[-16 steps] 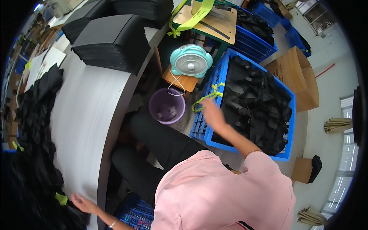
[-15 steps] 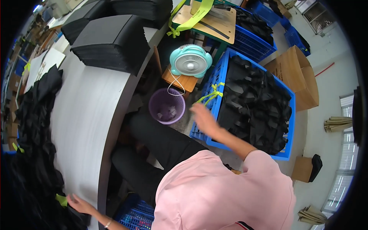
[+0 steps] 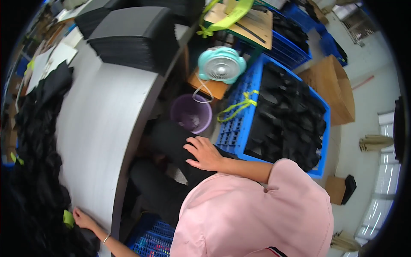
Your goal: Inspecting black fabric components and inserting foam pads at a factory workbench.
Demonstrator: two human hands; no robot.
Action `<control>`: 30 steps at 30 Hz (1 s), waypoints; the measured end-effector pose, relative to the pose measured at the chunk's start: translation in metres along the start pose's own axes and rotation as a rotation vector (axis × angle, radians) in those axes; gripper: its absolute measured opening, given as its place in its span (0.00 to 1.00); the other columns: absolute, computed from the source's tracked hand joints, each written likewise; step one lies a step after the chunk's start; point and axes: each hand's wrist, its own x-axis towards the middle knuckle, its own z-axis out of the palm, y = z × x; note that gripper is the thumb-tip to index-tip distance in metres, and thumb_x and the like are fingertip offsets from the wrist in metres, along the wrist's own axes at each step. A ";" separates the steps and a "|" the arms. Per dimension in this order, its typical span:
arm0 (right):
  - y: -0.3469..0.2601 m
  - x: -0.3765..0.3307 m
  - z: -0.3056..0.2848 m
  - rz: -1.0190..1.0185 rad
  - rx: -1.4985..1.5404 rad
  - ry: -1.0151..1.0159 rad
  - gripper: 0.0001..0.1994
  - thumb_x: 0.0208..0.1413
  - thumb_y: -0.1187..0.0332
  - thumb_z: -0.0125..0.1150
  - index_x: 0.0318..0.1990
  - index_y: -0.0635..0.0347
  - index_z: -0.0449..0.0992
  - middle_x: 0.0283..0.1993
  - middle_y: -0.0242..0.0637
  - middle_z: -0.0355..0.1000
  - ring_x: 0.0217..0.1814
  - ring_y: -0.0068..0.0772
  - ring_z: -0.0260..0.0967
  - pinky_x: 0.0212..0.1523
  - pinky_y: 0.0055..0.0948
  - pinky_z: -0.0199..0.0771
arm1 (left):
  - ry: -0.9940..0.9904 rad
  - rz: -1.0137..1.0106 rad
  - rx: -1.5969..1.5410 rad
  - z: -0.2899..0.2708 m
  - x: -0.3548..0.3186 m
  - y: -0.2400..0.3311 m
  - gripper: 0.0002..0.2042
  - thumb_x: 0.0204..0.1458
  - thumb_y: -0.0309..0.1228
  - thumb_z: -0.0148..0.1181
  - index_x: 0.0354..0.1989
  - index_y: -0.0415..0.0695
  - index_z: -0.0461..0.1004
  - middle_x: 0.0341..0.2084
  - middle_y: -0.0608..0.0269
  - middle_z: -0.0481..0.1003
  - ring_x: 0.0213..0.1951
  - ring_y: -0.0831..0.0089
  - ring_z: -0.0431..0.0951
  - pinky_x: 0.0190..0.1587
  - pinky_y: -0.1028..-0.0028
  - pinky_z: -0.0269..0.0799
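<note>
My left hand [image 3: 84,219] is at the near edge of the long grey table [image 3: 96,141], beside a heap of black fabric pieces [image 3: 36,171]. Its fingers are curled together next to a yellow-green strip [image 3: 68,219] on the heap; whatever they hold, if anything, is too small to make out. Over my dark-trousered thigh, my right hand [image 3: 205,154] has its fingers spread and holds nothing. To its right stands a blue crate [image 3: 239,126] full of black pieces [image 3: 287,115], with a yellow-green tie [image 3: 244,105] knotted on its side.
Stacks of black sheets [image 3: 128,38] stand on the table's far end. Beyond my knees are a purple bin [image 3: 177,113] and a turquoise fan [image 3: 221,65] on a wooden stool. A cardboard box [image 3: 332,88] stands behind the crate; another blue crate [image 3: 154,240] sits low by my legs.
My right hand has moved left and nearer, from beside the blue crate to over my thigh. My left hand's fingers have curled in. The view has shifted slightly.
</note>
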 end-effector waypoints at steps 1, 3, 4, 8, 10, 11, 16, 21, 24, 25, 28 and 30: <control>-0.002 0.003 -0.003 0.018 0.008 -0.016 0.28 0.45 0.56 0.70 0.53 0.57 0.69 0.59 0.43 0.62 0.58 0.49 0.61 0.55 0.45 0.63 | 0.016 -0.072 0.040 -0.003 -0.017 0.031 0.17 0.59 0.41 0.59 0.44 0.39 0.82 0.38 0.51 0.82 0.39 0.57 0.82 0.45 0.64 0.76; -0.009 0.008 -0.006 0.020 0.020 -0.029 0.27 0.46 0.56 0.70 0.53 0.56 0.71 0.58 0.44 0.64 0.58 0.50 0.62 0.57 0.46 0.63 | 0.051 -0.185 -0.040 -0.008 -0.040 0.051 0.16 0.57 0.40 0.61 0.43 0.39 0.82 0.38 0.52 0.83 0.39 0.61 0.83 0.46 0.66 0.76; -0.011 0.009 -0.009 0.038 0.019 -0.036 0.26 0.46 0.57 0.70 0.52 0.57 0.71 0.58 0.45 0.65 0.59 0.51 0.62 0.58 0.47 0.64 | 0.079 -0.151 -0.005 -0.012 -0.056 0.085 0.13 0.56 0.36 0.63 0.41 0.40 0.82 0.36 0.50 0.82 0.37 0.60 0.83 0.44 0.65 0.77; -0.011 -0.001 -0.009 0.071 -0.007 -0.031 0.28 0.43 0.62 0.72 0.53 0.58 0.71 0.59 0.48 0.65 0.61 0.55 0.61 0.61 0.48 0.61 | 0.046 -0.130 -0.077 -0.014 -0.081 0.102 0.10 0.53 0.35 0.65 0.37 0.43 0.82 0.33 0.55 0.81 0.36 0.59 0.82 0.42 0.65 0.76; -0.013 -0.005 -0.006 0.053 -0.038 -0.010 0.29 0.43 0.64 0.72 0.54 0.60 0.69 0.60 0.49 0.64 0.61 0.57 0.60 0.62 0.50 0.59 | 0.029 -0.046 -0.213 -0.013 -0.088 0.117 0.06 0.54 0.32 0.63 0.34 0.43 0.81 0.32 0.54 0.80 0.34 0.60 0.80 0.39 0.65 0.75; -0.012 -0.006 -0.003 0.049 -0.043 -0.021 0.29 0.44 0.64 0.71 0.55 0.61 0.69 0.60 0.50 0.63 0.61 0.57 0.59 0.63 0.49 0.59 | 0.014 0.015 -0.252 -0.017 -0.091 0.132 0.04 0.53 0.28 0.62 0.32 0.42 0.80 0.30 0.55 0.80 0.34 0.61 0.80 0.38 0.67 0.75; -0.011 -0.006 0.002 0.006 -0.054 -0.004 0.28 0.45 0.65 0.71 0.55 0.62 0.69 0.60 0.51 0.62 0.61 0.57 0.59 0.62 0.49 0.60 | -0.176 0.199 -0.594 -0.018 -0.129 0.193 0.02 0.50 0.23 0.64 0.29 0.39 0.78 0.30 0.58 0.80 0.34 0.63 0.79 0.38 0.69 0.75; -0.017 -0.001 0.004 -0.019 -0.082 -0.015 0.28 0.46 0.64 0.70 0.55 0.61 0.68 0.60 0.51 0.62 0.61 0.57 0.59 0.61 0.49 0.60 | -0.401 0.408 -0.805 -0.028 -0.163 0.251 0.02 0.49 0.23 0.65 0.28 0.39 0.78 0.29 0.60 0.79 0.35 0.63 0.78 0.39 0.69 0.74; -0.019 -0.001 0.004 -0.017 -0.104 -0.017 0.28 0.46 0.64 0.70 0.54 0.61 0.68 0.60 0.51 0.62 0.60 0.57 0.59 0.60 0.49 0.60 | -0.427 0.489 -0.837 -0.039 -0.191 0.269 0.04 0.47 0.23 0.68 0.30 0.39 0.79 0.31 0.59 0.79 0.34 0.64 0.79 0.39 0.69 0.75; -0.021 0.000 0.003 -0.009 -0.104 -0.026 0.28 0.46 0.64 0.70 0.54 0.62 0.68 0.60 0.51 0.62 0.60 0.57 0.59 0.60 0.49 0.60 | -0.407 0.506 -0.824 -0.047 -0.201 0.273 0.05 0.46 0.23 0.69 0.31 0.40 0.79 0.31 0.59 0.80 0.35 0.64 0.79 0.40 0.69 0.75; -0.022 0.001 0.002 -0.012 -0.109 -0.029 0.27 0.46 0.64 0.70 0.54 0.62 0.68 0.59 0.51 0.62 0.60 0.57 0.60 0.60 0.49 0.60 | -0.162 0.551 -0.710 -0.078 -0.215 0.279 0.14 0.39 0.21 0.72 0.38 0.44 0.81 0.38 0.61 0.79 0.40 0.63 0.79 0.44 0.68 0.75; -0.022 0.001 0.001 -0.015 -0.104 -0.031 0.27 0.46 0.64 0.70 0.54 0.63 0.68 0.59 0.51 0.62 0.59 0.57 0.60 0.60 0.48 0.61 | -0.034 0.580 -0.479 -0.085 -0.218 0.265 0.21 0.36 0.20 0.71 0.43 0.47 0.81 0.47 0.62 0.77 0.51 0.59 0.75 0.54 0.63 0.70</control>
